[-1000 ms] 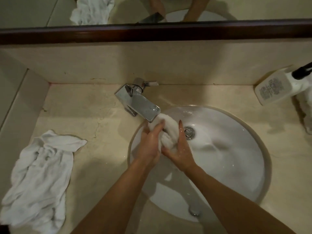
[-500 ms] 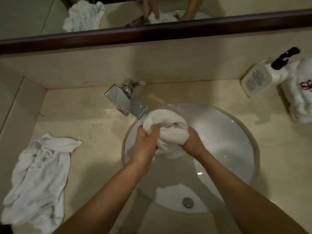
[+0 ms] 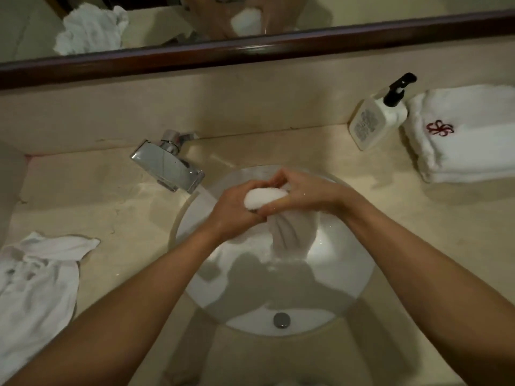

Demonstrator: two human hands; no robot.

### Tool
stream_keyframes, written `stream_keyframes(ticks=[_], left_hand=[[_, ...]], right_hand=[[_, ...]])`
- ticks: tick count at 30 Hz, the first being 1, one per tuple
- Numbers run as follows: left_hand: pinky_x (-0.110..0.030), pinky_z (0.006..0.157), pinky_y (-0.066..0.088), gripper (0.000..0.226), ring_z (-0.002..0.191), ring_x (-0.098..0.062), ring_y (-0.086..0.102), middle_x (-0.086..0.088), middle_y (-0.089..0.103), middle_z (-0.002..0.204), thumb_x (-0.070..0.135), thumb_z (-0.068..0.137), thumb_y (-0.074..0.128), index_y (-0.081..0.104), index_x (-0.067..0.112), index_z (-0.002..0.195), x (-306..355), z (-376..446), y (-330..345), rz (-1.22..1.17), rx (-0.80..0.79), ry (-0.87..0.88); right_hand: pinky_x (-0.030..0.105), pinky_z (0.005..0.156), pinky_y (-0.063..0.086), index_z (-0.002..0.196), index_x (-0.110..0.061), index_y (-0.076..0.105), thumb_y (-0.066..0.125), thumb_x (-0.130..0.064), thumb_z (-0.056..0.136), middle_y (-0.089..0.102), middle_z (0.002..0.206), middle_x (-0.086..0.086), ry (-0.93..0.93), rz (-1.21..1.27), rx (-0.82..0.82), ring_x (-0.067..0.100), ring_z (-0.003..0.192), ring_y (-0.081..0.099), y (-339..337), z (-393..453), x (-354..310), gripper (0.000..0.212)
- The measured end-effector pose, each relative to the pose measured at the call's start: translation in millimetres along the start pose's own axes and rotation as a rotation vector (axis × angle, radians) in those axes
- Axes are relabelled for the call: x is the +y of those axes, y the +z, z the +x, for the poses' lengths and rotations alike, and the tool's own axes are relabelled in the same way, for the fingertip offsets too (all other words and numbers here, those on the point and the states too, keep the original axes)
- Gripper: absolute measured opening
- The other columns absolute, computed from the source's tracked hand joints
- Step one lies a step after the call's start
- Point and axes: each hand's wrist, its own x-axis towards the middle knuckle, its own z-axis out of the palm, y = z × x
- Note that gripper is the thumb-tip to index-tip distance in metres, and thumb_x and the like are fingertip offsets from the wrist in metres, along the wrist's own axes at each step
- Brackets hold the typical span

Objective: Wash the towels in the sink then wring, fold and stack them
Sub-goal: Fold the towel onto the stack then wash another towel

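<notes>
Both hands clamp the wet towel [image 3: 266, 197] mid-frame: left hand [image 3: 232, 211] and right hand [image 3: 303, 195] squeezing, its tail hanging straight down into the sink [image 3: 348, 274].

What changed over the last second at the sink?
Both hands, left hand and right hand, lifted the wet towel off the basin and now squeeze it, its tail hanging. Crumpled towel on the counter and faucet stayed put.
</notes>
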Motion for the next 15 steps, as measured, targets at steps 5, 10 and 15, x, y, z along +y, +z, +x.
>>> stream_keyframes(ticks=[5,10,15], left_hand=[[-0.023,0.071,0.053,0.044,0.082,-0.007,0.067,0.002,0.072,0.092,0.024,0.061,0.065,0.069,0.012,0.103,-4.6,-7.1,3.3,-0.295,0.152,-0.233],[-0.028,0.074,0.055,0.015,0.091,-0.019,0.071,0.001,0.076,0.089,0.017,0.089,0.058,0.072,0.018,0.096,-15.5,-13.0,5.5,-0.541,0.227,-0.459],[-0.038,0.074,0.059,0.035,0.092,-0.03,0.072,-0.018,0.073,0.098,0.024,0.099,0.046,0.075,0.004,0.098,-10.5,-19.5,10.1,-1.058,0.058,-0.661]], right_hand=[[0.043,0.097,0.055,0.122,-0.025,0.065,0.082,-0.05,0.074,0.073,0.112,0.0,0.004,0.429,0.027,0.019,0.103,0.07,47.0,5.0,52.2,0.056],[0.047,0.098,0.055,0.127,-0.008,0.063,0.08,-0.041,0.077,0.074,0.113,0.01,0.124,0.904,0.138,0.027,0.105,0.071,103.9,6.8,77.2,0.062],[0.044,0.101,0.05,0.133,-0.015,0.06,0.065,-0.047,0.088,0.068,0.127,0.011,0.229,1.31,0.09,0.027,0.118,0.065,126.4,10.2,70.4,0.056]])
